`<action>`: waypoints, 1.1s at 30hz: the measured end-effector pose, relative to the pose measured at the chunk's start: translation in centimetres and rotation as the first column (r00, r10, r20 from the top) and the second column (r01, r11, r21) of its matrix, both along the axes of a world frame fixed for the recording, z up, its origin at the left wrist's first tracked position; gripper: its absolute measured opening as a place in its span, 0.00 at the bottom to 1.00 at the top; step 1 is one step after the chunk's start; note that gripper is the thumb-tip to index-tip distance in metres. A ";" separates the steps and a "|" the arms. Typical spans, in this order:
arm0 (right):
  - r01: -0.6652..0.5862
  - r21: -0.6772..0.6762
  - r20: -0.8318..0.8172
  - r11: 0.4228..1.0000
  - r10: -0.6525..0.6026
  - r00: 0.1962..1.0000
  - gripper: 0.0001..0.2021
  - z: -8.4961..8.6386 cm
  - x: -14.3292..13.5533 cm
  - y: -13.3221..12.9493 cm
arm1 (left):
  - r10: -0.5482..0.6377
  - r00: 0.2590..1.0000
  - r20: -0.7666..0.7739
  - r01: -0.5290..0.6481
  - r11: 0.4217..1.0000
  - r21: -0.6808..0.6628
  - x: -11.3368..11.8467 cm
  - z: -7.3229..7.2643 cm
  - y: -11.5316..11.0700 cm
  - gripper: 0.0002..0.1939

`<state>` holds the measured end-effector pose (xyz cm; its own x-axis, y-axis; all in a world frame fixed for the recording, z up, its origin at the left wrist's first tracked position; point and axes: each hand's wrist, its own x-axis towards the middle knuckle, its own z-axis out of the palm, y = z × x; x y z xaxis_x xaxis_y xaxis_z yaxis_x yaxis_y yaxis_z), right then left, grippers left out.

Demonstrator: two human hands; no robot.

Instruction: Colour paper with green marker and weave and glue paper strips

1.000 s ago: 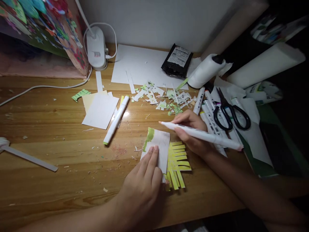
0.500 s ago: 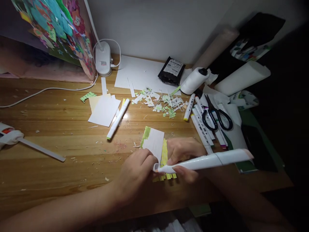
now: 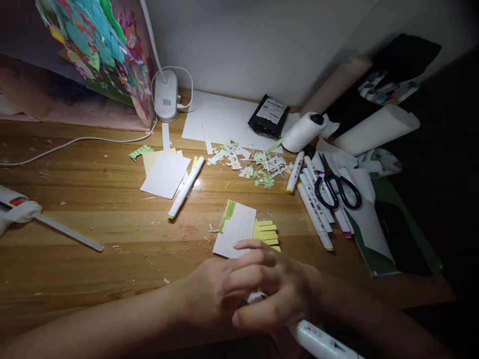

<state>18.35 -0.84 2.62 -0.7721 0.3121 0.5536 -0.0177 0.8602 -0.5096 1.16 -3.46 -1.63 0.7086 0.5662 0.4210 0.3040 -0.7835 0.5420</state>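
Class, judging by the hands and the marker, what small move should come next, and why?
Probably, ease the left hand away from the right hand and its marker. The hands crowd together, hiding one end of the marker, so its tip cannot be checked, and the white card is green along one edge only.

A white lamp base (image 3: 166,97) stands beside a colourful box (image 3: 130,94) at the back left of a wooden table (image 3: 112,192); a cable (image 3: 93,138) runs leftward. A black packet (image 3: 269,117) lies near a white roll (image 3: 301,133), scissors (image 3: 330,174) further right.
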 end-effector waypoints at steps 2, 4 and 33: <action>-0.080 0.023 0.041 0.997 0.079 0.996 0.15 -0.4 -0.5 -0.3 | -0.040 0.999 0.037 0.039 0.999 0.021 0.0 -0.6 -0.4 0.12; -0.117 0.066 0.012 0.991 0.116 0.993 0.16 -1.0 -1.1 -0.3 | -0.034 0.998 0.047 0.034 0.999 -0.003 0.0 -0.7 -0.6 0.10; 0.242 -0.796 -0.053 0.555 -0.461 0.886 0.08 -0.5 3.7 3.0 | 0.545 0.822 -0.168 -0.562 0.823 -0.082 -3.7 2.4 6.7 0.05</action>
<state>22.06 2.11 2.16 -0.3892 0.9125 0.1263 -0.0099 0.1329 -0.9911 -2.55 3.21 0.77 0.3031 0.9201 0.2480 0.7409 -0.3912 0.5460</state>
